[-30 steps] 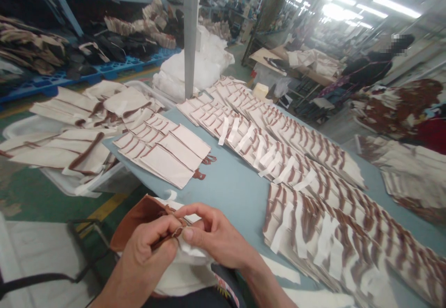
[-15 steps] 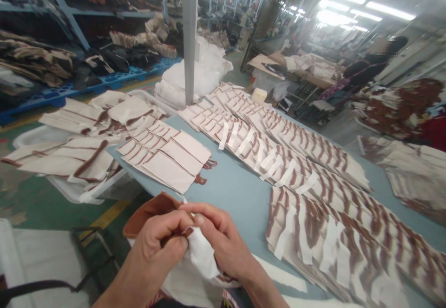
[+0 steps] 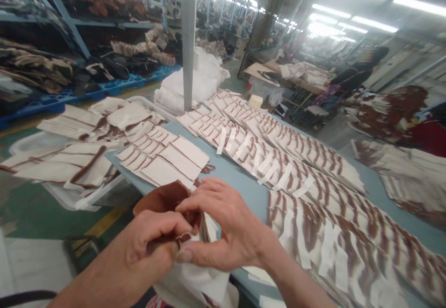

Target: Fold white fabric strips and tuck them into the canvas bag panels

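Observation:
Low in front of me is a cream-and-brown fabric piece (image 3: 198, 275), its brown flap (image 3: 156, 199) standing up and the cream part hanging below. My left hand (image 3: 149, 243) pinches its edge between thumb and bent forefinger. On the other side, my right hand (image 3: 230, 224) curves over the same piece, its fingers on the brown inner part and its thumb near the left thumb. The exact spot they grip is partly hidden by the fingers. Just beyond lie flat stacks of cream panels (image 3: 177, 159) with brown edges, beside some small brown pieces (image 3: 208, 169).
Long overlapping rows of cream panels with brown edging (image 3: 296, 173) cross the blue-grey table (image 3: 240, 182), with white strips (image 3: 268, 171) on them. A plastic bin (image 3: 66, 192) heaped with panels stands left. A metal post (image 3: 187, 43) rises beyond; a person (image 3: 358, 73) is at the back right.
My right hand has spread and shifted up over the piece, its fingers now reaching inside. The white part between the hands has dropped lower. My left hand keeps its pinch, slightly lower and further left.

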Demonstrator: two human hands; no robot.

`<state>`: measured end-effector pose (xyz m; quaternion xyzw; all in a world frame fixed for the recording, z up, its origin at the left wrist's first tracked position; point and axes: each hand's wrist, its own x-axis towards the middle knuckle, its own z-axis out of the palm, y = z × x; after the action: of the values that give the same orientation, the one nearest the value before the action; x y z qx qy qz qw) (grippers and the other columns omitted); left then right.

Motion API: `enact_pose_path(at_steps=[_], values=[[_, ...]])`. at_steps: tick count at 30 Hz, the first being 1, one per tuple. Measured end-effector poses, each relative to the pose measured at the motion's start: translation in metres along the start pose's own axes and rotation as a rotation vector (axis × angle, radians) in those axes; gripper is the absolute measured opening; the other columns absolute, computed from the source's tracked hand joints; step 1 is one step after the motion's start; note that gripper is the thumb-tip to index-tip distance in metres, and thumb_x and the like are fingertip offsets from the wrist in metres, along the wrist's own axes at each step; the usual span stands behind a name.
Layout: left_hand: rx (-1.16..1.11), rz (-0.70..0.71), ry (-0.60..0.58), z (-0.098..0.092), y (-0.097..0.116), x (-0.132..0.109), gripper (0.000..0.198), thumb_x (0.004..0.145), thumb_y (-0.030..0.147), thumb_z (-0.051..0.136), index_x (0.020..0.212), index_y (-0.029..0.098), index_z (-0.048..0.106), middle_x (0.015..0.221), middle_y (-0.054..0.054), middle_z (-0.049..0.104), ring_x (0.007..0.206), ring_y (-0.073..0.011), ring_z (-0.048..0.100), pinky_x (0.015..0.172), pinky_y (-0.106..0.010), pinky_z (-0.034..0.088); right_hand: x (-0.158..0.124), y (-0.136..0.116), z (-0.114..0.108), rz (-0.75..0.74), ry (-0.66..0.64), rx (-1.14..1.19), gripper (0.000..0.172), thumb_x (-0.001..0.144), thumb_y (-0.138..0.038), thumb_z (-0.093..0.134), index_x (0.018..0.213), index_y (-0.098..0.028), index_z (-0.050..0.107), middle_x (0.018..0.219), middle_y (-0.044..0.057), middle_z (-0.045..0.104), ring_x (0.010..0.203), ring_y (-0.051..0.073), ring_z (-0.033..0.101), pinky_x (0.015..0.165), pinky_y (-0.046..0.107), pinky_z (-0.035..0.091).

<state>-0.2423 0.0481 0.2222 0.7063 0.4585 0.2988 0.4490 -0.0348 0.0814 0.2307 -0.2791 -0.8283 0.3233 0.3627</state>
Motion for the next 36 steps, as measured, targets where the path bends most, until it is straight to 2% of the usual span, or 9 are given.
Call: enact_pose_path(at_steps=[2,4,9,14,20,24,26,30,36], values=[[-0.016,0.000,-0.057,0.001,-0.001,-0.003,0.024,0.085,0.027,0.052,0.069,0.024,0.070,0.065,0.004,0.068,0.060,-0.0131,0.060,0.057,-0.018,0.045,0.001,0.004,-0.001,0.010,-0.055,-0.067,0.039,0.097,-0.058,0.065,0.084,-0.022,0.067,0.069,-0.001,0.068,0.071,0.016,0.062,0.095,0.036,0.046],[-0.026,-0.018,-0.061,0.002,-0.004,-0.006,0.023,0.084,0.025,0.050,0.068,0.023,0.067,0.062,0.005,0.066,0.056,-0.0120,0.057,0.056,-0.019,0.043,-0.001,0.008,-0.001,0.022,-0.131,-0.103,0.038,0.099,-0.054,0.063,0.078,-0.022,0.063,0.065,-0.003,0.064,0.067,0.015,0.058,0.088,0.033,0.045],[-0.038,-0.132,-0.086,0.002,-0.012,-0.013,0.019,0.085,0.025,0.049,0.074,0.024,0.065,0.065,0.005,0.066,0.058,-0.0129,0.057,0.054,-0.020,0.040,-0.013,0.009,0.000,0.071,-0.278,-0.125,0.024,0.104,-0.031,0.052,0.086,-0.021,0.063,0.069,-0.001,0.067,0.064,0.014,0.059,0.069,0.028,0.039],[-0.107,-0.217,-0.108,0.006,-0.013,-0.015,0.013,0.081,0.022,0.049,0.079,0.025,0.061,0.065,0.006,0.065,0.055,-0.0130,0.058,0.053,-0.021,0.041,-0.017,-0.003,-0.003,0.217,-0.269,-0.079,0.013,0.093,-0.026,0.053,0.087,-0.022,0.063,0.071,-0.003,0.065,0.061,0.013,0.053,0.064,0.026,0.036],[0.015,-0.018,-0.053,0.012,-0.011,-0.012,0.017,0.090,0.020,0.048,0.084,0.026,0.063,0.071,0.006,0.072,0.061,-0.0128,0.068,0.059,-0.020,0.047,-0.015,-0.010,0.004,0.360,-0.185,-0.055,0.007,0.076,-0.023,0.057,0.070,-0.022,0.058,0.057,-0.006,0.049,0.054,0.012,0.041,0.057,0.026,0.028],[0.188,0.195,0.127,0.016,-0.014,-0.012,0.020,0.095,0.018,0.047,0.089,0.027,0.063,0.075,0.006,0.074,0.065,-0.0131,0.071,0.063,-0.021,0.049,-0.016,-0.007,0.013,0.422,-0.093,0.053,0.008,0.075,-0.022,0.056,0.067,-0.021,0.057,0.060,-0.005,0.052,0.055,0.010,0.046,0.060,0.024,0.032],[0.279,0.291,0.166,0.017,-0.018,-0.012,0.022,0.095,0.013,0.046,0.095,0.028,0.061,0.080,0.004,0.075,0.070,-0.0142,0.073,0.066,-0.021,0.050,-0.017,-0.004,0.017,0.437,-0.039,0.108,0.009,0.072,-0.021,0.055,0.064,-0.020,0.053,0.058,-0.006,0.049,0.055,0.009,0.044,0.059,0.024,0.032],[0.361,0.481,0.141,0.017,-0.028,-0.008,0.032,0.091,0.003,0.044,0.109,0.028,0.054,0.088,0.001,0.075,0.080,-0.0155,0.074,0.076,-0.023,0.053,-0.019,-0.001,0.026,0.571,-0.023,0.335,0.009,0.071,-0.022,0.054,0.064,-0.020,0.050,0.057,-0.008,0.040,0.054,0.008,0.034,0.052,0.022,0.026],[0.424,0.650,0.097,0.014,-0.048,-0.005,0.045,0.090,0.000,0.045,0.127,0.024,0.052,0.097,-0.005,0.079,0.085,-0.0170,0.074,0.083,-0.027,0.056,-0.025,0.002,0.029,0.780,-0.090,0.751,0.014,0.072,-0.030,0.061,0.069,-0.021,0.050,0.059,-0.009,0.039,0.054,0.007,0.028,0.049,0.020,0.024]])
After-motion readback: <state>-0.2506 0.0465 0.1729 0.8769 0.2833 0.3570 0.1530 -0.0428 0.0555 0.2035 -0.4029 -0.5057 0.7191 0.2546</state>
